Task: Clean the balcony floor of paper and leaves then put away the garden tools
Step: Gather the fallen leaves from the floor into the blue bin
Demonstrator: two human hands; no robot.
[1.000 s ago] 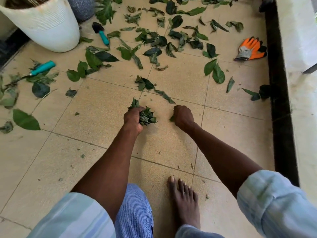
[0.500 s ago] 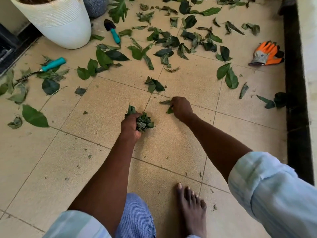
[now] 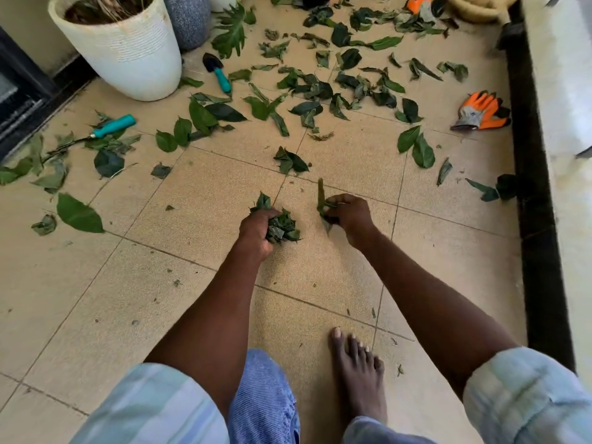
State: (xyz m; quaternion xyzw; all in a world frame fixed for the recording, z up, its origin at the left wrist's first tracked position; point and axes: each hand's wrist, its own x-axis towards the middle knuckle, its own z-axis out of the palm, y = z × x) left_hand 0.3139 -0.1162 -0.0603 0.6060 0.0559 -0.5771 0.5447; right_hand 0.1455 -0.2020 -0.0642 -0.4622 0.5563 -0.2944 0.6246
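My left hand point(image 3: 256, 230) grips a bunch of green leaves point(image 3: 283, 227) low over the beige tiled floor point(image 3: 192, 283). Just to its right, my right hand point(image 3: 350, 214) pinches a long leaf point(image 3: 321, 200) lifted off the tiles. Several loose leaves point(image 3: 307, 88) lie scattered across the floor farther ahead, and a small clump point(image 3: 291, 161) lies just beyond my hands. A teal-handled trowel point(image 3: 217, 72) lies near the white pot. A second teal-handled tool point(image 3: 109, 127) lies among leaves at the left. An orange and grey glove point(image 3: 480, 111) lies at the right.
A large white ribbed planter point(image 3: 128, 49) and a grey pot point(image 3: 189, 20) stand at the back left. A black strip and white wall point(image 3: 557, 91) run along the right. A dark door frame point(image 3: 19, 91) is at left. My bare foot point(image 3: 358, 373) stands on the tiles near me.
My right hand picked a leaf up from the tiles and drew it back toward my left hand's bunch. The view shifted forward, showing more of the far floor.
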